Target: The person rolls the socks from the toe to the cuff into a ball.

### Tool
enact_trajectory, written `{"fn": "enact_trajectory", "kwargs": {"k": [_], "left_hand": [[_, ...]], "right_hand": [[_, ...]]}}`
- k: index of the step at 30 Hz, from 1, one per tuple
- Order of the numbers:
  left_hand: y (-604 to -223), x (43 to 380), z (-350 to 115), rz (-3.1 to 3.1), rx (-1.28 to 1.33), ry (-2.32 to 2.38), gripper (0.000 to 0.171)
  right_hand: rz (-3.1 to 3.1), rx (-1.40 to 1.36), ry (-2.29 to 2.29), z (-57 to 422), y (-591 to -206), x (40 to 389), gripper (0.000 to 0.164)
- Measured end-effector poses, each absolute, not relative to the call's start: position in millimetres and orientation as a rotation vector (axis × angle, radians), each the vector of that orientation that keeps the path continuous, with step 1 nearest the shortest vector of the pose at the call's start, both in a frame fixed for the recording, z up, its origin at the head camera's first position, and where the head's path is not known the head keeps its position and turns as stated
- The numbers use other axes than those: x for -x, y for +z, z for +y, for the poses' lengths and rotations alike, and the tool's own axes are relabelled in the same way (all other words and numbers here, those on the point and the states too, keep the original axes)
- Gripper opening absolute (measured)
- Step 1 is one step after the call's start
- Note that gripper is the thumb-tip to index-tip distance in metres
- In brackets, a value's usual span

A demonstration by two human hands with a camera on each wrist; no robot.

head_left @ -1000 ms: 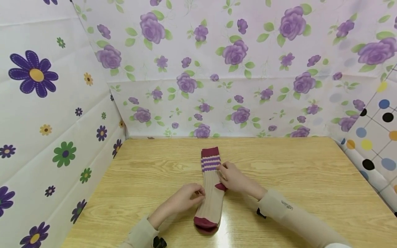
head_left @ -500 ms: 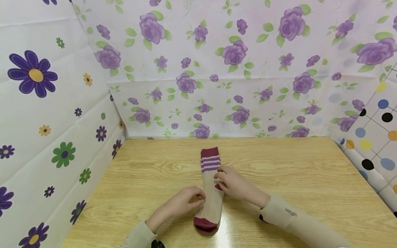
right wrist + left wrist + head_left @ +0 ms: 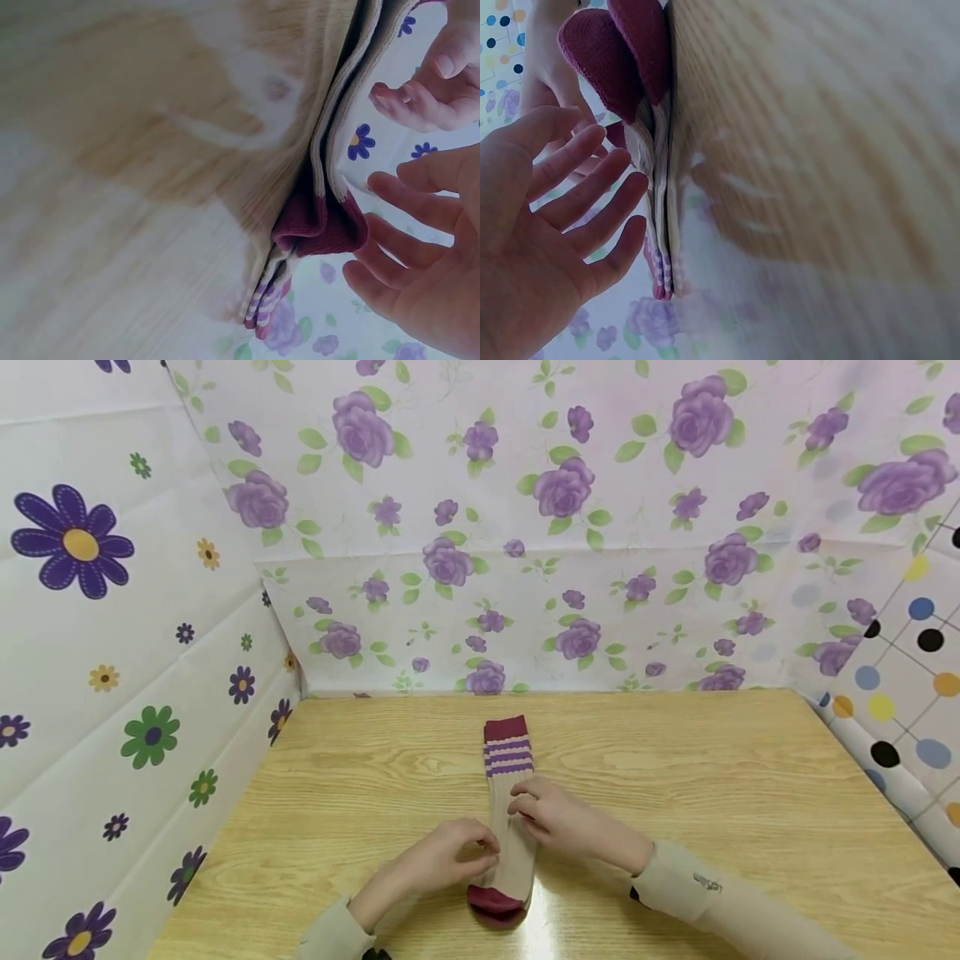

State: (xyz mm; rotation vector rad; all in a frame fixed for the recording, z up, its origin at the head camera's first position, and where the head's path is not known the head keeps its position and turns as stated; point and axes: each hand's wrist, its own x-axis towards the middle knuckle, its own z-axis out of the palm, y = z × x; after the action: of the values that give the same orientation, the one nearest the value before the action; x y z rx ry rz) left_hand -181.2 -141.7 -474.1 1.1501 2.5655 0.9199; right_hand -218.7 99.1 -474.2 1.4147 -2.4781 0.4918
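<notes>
A pair of beige socks lies flat on the table, one on top of the other, cuffs pointing away. Their cuffs, heels and toes are maroon, and purple stripes ring the upper leg. Beside the left edge of the foot is my left hand, its fingers loosely bent and holding nothing; the left wrist view has the hand close to the stacked layers. My right hand hovers over the right edge, hiding the maroon heel in the head view. In the right wrist view its relaxed fingers are near that heel.
The wooden table surrounds the socks and reflects light near their toes. A floral cloth stands behind the table's far edge. Patterned cloths rise along the left side and the right side.
My right hand has slid from the striped part down toward the foot, covering the heel. My left hand has shifted slightly toward the toes. The socks stay where they were.
</notes>
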Motion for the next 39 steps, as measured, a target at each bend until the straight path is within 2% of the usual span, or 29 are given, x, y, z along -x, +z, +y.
{"fn": "enact_trajectory", "kwargs": {"k": [22, 34, 39], "left_hand": [[-470, 172, -143, 2.517, -1.203, 0.903, 0.014], [-468, 164, -143, 2.431, -1.294, 0.905, 0.029], [-471, 162, -142, 2.432, -1.314, 0.888, 0.029]], "right_hand": [[-2.46, -1.554, 0.437, 100, -474, 205, 0.014], [-2.638, -1.693, 0.484, 97, -463, 192, 0.016], [-2.721, -1.738, 0.531, 96, -460, 186, 0.018]]}}
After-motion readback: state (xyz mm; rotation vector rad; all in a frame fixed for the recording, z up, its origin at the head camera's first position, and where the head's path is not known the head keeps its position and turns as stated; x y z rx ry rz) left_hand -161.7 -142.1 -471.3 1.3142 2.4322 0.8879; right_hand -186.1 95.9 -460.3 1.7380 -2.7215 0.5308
